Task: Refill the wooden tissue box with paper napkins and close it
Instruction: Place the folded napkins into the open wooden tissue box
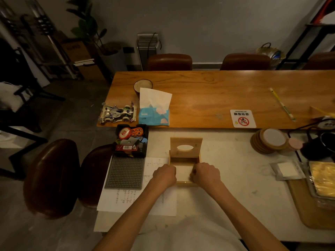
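Note:
The wooden tissue box [184,159] stands on the white table in front of me, its lid [186,142] with an oval hole swung up at the far side. White paper napkins [183,172] lie inside the box. My left hand [165,175] is curled at the box's left edge and my right hand [205,173] at its right edge, fingers tucked down onto the napkins' sides. Exactly how the fingertips hold the napkins is hidden. A blue tissue pack [154,114] with a sheet sticking up sits on the wooden table beyond.
Left of the box are a grey studded mat [125,172], a black tray of small items [131,141] and paper sheets [126,200]. A toy car [117,113], a bowl [143,86], a no-smoking sign [243,118], stacked coasters [270,142] and a wooden tray [311,201] lie around.

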The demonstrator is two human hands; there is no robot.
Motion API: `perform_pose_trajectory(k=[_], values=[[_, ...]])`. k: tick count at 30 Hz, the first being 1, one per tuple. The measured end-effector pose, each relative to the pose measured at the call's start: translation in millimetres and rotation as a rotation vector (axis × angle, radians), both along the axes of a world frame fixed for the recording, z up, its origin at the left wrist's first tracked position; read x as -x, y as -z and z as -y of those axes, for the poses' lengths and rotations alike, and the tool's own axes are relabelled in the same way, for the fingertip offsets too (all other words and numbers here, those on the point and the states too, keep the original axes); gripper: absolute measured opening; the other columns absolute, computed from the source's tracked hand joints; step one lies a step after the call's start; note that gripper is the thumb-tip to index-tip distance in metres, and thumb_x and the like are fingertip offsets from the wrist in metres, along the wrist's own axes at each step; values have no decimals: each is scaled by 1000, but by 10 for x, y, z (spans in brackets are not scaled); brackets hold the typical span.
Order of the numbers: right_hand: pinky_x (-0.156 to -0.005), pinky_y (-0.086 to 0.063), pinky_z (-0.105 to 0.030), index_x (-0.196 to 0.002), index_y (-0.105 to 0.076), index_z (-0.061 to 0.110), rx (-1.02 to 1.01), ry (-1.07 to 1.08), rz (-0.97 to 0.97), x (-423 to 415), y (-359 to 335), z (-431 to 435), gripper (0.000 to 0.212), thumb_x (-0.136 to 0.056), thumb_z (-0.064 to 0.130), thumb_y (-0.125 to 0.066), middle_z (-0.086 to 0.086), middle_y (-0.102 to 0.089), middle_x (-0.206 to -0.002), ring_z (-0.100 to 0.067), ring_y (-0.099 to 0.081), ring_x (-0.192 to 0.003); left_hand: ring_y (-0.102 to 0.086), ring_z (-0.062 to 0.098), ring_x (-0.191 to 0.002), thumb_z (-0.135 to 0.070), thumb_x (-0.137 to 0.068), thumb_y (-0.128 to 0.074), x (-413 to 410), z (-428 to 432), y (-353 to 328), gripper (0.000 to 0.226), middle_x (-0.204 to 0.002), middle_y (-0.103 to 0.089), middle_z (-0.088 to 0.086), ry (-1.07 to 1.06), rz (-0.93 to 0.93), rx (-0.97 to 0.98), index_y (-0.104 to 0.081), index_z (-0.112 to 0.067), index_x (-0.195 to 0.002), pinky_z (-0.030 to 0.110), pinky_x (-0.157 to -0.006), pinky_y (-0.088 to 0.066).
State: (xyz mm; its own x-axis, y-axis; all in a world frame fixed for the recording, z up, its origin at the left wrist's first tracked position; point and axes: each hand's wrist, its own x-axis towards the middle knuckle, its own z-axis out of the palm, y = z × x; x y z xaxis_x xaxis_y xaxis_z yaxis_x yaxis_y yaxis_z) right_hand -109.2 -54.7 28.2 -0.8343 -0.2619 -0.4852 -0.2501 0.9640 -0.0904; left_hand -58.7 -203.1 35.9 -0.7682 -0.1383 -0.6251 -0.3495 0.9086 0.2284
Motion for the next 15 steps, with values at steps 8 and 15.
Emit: perform_pose_trajectory(k=[8,15], values=[[-75,-51,-31,-98,-68,15,-9,31,31,-96,57,-21,43,-95,49,-41,1,-57,-85,-21,-66,-87,-63,31,-96,-16,-91,-47,-25,-34,-130,38,-124,-61,16,-136,123,-131,-59,-2,-125,41,-86,-58],[-73,-43,-31,-99,-67,14,-57,25,30,-105,-39,14,54,-97,56,-33,-2,-65,-97,-21,-66,-94,-60,31,-105,-22,-93,-44,48,-46,-228,42,-129,-58,17,-50,204,-89,-56,-2,-128,33,-75,-49]])
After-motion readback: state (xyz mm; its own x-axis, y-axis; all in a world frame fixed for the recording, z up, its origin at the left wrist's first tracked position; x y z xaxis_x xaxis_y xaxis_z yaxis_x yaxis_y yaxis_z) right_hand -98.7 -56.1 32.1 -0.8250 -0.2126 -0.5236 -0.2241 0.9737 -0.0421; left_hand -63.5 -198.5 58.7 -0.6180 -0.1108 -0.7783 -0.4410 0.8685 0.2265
